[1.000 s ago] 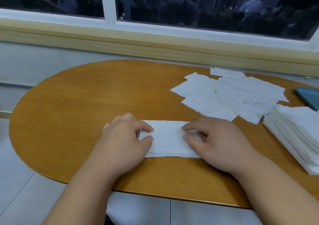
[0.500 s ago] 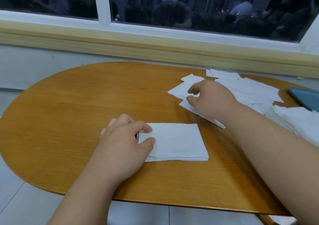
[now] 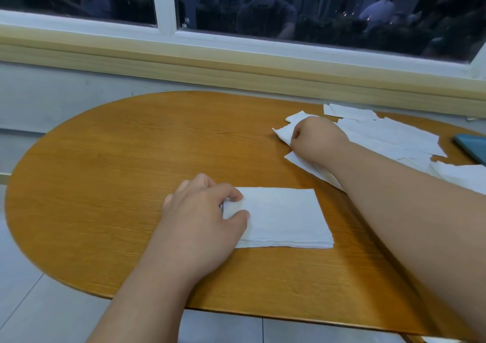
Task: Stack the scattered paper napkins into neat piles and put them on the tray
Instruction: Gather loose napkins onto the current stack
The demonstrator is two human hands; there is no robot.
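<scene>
Tabletop, oval, wood-look, carries everything. Landmark = small pile of squared napkins near the front edge, approx centre.

Loose napkins sprawl behind + right of small pile, overlapping, unsorted, well apart from it. Tall pile pokes in at the frame edge, right of small pile, mostly cut off. Tray, blue, shows only 1 corner, further right + behind small pile, past the loose ones.

Left hand sits at small pile's left edge. Thumb + forefinger are curled onto the top sheet, holding it down; other fingers are tucked beside the edge.

Right hand is behind + right of small pile, at the near-left fringe of the loose lot. Its fingers are closed in a fist round a napkin, whose crumpled corner sticks out to the left. Whether it's 1 sheet or more, can't tell.

Change: 1 s ago both hands were on small pile, squaring it. 0.5 s ago right hand had reached the loose sheets w/ fingers looser over them; now they've closed on 1. Left hand + small pile haven't moved.

Meaning, prob.: squaring is done for this round and the next sheet is being fetched to go on top. Task approx mid-way at best, w/ many sheets loose and 2 piles not on the tray.
</scene>
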